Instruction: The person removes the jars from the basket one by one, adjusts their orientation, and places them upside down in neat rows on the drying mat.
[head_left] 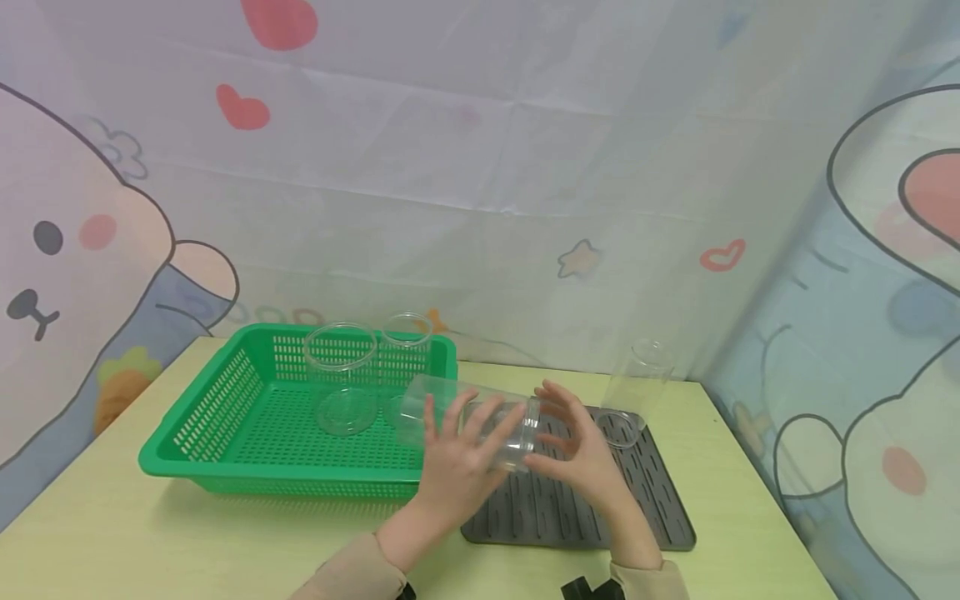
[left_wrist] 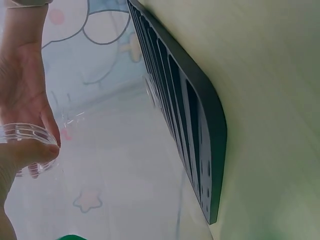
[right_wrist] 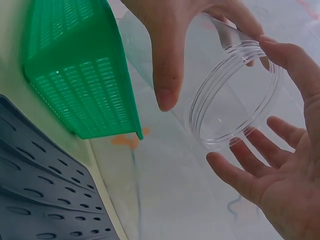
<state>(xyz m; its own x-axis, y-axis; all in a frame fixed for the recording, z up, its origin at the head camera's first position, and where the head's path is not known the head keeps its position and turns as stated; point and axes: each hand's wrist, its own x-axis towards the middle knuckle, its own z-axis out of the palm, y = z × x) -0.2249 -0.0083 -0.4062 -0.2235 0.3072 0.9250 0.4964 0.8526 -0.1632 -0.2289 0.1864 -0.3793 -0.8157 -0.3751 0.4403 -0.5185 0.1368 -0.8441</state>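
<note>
A clear plastic jar [head_left: 422, 408] lies sideways in the air, over the right side of the green basket and the dark grey mat. Its threaded mouth [right_wrist: 200, 117] points to the right. My left hand [head_left: 461, 467] grips the jar's body from the near side, the thumb [right_wrist: 167, 75] along its wall in the right wrist view. At the mouth, my right hand [head_left: 581, 454] holds the rim between thumb and spread fingertips. In the left wrist view the right hand [left_wrist: 25, 85] shows beyond the rim, and most of the jar falls outside the picture.
On the left of the table stands the green basket [head_left: 300, 482], with a wide clear jar [head_left: 343, 387] and a narrower one [head_left: 408, 354] upright inside. Another tall clear jar [head_left: 637, 383] stands on the far part of the ridged mat [head_left: 517, 521]. A patterned cloth [head_left: 480, 167] hangs behind.
</note>
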